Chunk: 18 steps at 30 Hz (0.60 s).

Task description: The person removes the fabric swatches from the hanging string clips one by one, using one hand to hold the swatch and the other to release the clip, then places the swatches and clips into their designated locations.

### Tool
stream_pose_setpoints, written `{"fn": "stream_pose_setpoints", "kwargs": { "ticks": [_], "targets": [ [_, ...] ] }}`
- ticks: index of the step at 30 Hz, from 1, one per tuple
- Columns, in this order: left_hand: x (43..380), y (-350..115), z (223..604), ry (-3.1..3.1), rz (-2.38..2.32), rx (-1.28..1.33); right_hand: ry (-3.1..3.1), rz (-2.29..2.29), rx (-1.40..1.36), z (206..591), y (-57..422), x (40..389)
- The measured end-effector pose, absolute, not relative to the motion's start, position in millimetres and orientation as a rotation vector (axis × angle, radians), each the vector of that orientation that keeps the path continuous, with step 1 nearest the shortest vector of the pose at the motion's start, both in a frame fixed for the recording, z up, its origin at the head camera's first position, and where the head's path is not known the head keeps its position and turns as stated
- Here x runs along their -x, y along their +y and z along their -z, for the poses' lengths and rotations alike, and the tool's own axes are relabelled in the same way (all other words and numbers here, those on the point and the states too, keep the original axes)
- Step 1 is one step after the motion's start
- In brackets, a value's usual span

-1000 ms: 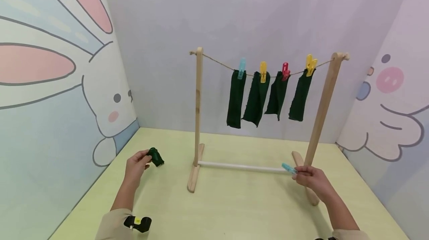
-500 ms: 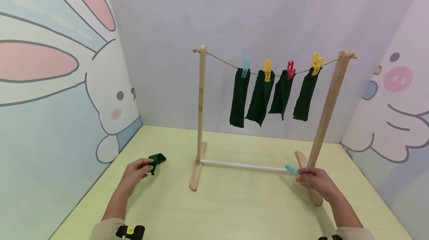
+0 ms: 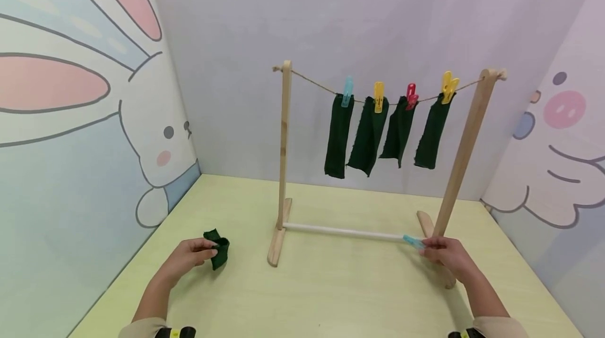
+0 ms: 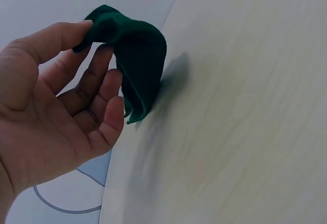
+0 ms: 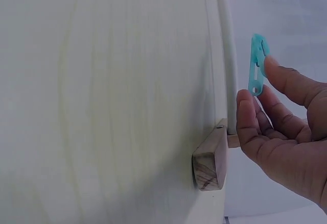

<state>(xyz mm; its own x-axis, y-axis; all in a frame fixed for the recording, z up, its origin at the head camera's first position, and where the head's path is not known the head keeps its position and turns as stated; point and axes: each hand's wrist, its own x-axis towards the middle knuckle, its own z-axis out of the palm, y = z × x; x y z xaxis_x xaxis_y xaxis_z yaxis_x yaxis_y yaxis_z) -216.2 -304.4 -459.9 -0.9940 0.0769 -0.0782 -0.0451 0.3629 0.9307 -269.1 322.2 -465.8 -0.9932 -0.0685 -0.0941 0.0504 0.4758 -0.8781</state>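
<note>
"What is the left hand (image 3: 185, 260) doing?"

"It pinches a green cloth (image 3: 221, 255) with the thumb and fingers. The cloth bends over and hangs down."

"Where is that cloth?"

"On the left, a bit to the near side. It is held up over the tabletop (image 3: 302, 298), left of the wooden stand (image 3: 284, 144) and not touching it. You can see its dark shadow (image 4: 176, 76) in the left wrist view."

"And the right hand (image 3: 446, 259)?"

"It pinches a small blue peg (image 3: 413, 242). The peg pokes out to the left, near the right end of the white bar (image 3: 347, 232). The two hands are well apart."

"What hangs on the rope (image 3: 315, 84)?"

"Four green strips (image 3: 338, 138), all in a row. From left to right, they have a pale blue clip (image 3: 347, 92), a yellow clip (image 3: 379, 97), a red clip (image 3: 411, 96) and one more yellow clip (image 3: 448, 88). The third strip looks shorter than the first."

"Any pictures?"

"A bunny (image 3: 146, 144) on the left wall, and an animal with a pink nose (image 3: 564, 109) on the right."
</note>
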Motion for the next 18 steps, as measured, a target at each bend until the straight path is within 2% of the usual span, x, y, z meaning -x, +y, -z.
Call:
{"fn": "stream_pose_setpoints", "kwargs": {
  "ticks": [8, 18],
  "targets": [
    [202, -313, 467, 2.538, -1.730, 0.288, 2.559, 1.560, 0.012, 471, 325, 265],
    [182, -328, 468, 2.505, -1.701, 0.515, 2.544, 1.586, -0.028, 475, 324, 266]
  ]
}}
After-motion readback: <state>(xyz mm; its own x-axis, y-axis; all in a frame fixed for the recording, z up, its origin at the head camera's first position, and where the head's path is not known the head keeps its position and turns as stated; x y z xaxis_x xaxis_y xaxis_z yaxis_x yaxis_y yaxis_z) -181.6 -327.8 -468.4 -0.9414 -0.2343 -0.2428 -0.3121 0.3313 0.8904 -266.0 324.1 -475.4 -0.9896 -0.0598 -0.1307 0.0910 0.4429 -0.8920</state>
